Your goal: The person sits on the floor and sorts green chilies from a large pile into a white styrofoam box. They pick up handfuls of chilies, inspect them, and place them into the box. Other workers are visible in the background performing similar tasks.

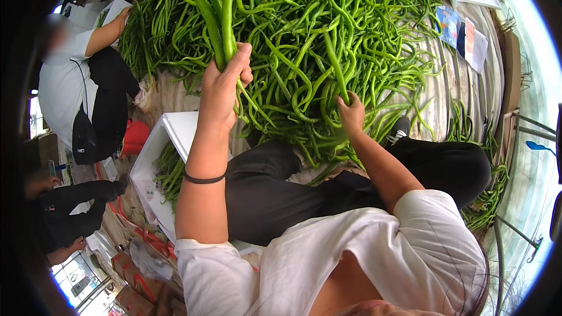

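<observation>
My left hand (226,83), raised at centre left, is closed around several long green chili peppers (226,22) that point up and away from me. A black band circles that forearm. Lower and to the right, my right hand (352,112) grips the near end of one long green pepper (336,63) at the pile's near side. A large heap of long, curled green peppers (294,22) spreads before me, beneath and beyond both hands. Beside my left forearm stands a white foam box (145,158) with green peppers (171,169) inside.
At the left a person in a white shirt (63,92) reaches toward the heap; another person's dark-clothed legs (74,210) show below. A red object (135,137) and cardboard boxes (131,276) lie nearby. Printed packets (474,46) rest at the right, with more peppers (487,202) along that edge.
</observation>
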Available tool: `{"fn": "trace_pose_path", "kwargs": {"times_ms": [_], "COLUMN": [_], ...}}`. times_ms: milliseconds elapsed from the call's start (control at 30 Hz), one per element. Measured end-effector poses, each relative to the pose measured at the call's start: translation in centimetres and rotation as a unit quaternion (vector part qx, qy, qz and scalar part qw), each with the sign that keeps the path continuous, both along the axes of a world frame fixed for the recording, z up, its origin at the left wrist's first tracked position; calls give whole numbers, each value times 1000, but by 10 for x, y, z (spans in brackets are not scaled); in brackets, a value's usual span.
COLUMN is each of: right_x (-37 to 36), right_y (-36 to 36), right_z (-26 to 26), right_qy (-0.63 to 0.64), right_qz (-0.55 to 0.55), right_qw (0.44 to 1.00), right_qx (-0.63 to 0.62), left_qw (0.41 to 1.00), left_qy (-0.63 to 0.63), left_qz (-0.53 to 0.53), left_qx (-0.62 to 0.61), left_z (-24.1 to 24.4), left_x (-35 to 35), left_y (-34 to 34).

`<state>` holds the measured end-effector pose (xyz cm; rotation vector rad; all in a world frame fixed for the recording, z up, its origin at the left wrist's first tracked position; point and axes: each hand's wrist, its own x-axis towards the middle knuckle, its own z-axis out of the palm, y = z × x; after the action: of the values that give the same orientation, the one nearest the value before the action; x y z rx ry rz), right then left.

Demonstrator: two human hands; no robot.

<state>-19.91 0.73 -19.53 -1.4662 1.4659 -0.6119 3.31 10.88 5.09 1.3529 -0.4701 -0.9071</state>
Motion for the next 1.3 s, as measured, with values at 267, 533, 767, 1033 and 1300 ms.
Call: {"fn": "trace_pose_path", "kwargs": {"times_ms": [267, 533, 767, 1033, 1300], "right_x": [39, -25, -76, -127, -93], "right_y": [7, 16, -70, -89, -56], "right_z": [4, 28, -5, -29, -39], "right_qy": [186, -44, -145, -88, 74], "right_qz": [-32, 102, 118, -55, -108], "right_qw": [982, 993, 947, 988, 989], "right_qx": [-11, -38, 261, 118, -70], "left_qw": [1000, 999, 1000, 1000, 1000], "left_qy": [19, 27, 7, 24, -5], "left_qz": [24, 14, 5, 7, 10], "left_qx": [-3, -23, 5, -2, 21], "left_z": [0, 1, 2, -1, 0], "left_x": [-6, 1, -9, -9, -11], "left_y": [-7, 0, -16, -22, -25]}}
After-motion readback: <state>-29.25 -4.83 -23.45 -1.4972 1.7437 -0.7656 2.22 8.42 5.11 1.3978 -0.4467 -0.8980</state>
